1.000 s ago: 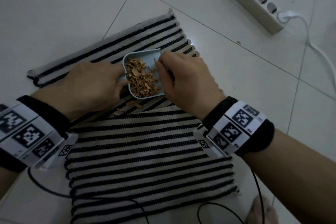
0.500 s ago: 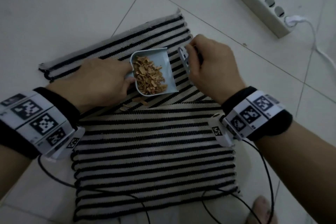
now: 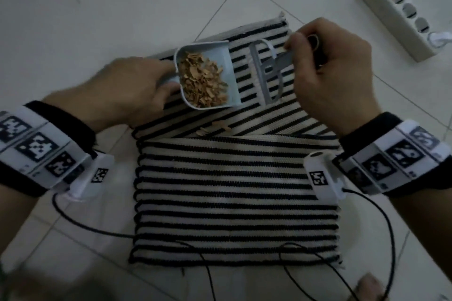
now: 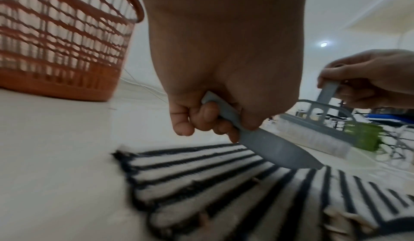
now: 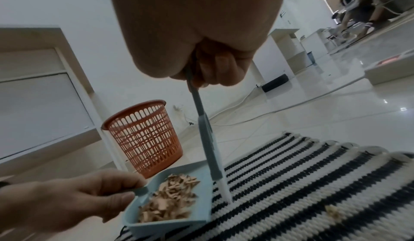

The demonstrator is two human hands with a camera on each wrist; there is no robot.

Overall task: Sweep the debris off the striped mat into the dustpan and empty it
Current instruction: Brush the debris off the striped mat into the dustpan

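Resting low over the striped mat (image 3: pixel 234 193), the dustpan (image 3: pixel 221 76) carries a heap of debris (image 3: pixel 203 80); its open lip faces the right hand (image 3: pixel 335 76). The left hand (image 3: pixel 132 90) grips the pan's handle, fingers curled round it. Just right of the lip, the right hand holds the brush (image 3: pixel 267 73) by its handle, bristles at the mat. A few chips (image 3: pixel 215 127) lie nearer the wrists. Bare tiled floor (image 3: pixel 97 7) surrounds the mat; an orange basket (image 5: pixel 145 136) stands beyond the left hand.

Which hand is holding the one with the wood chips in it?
The left hand: it holds the dustpan full of chips. The right hand holds the brush.
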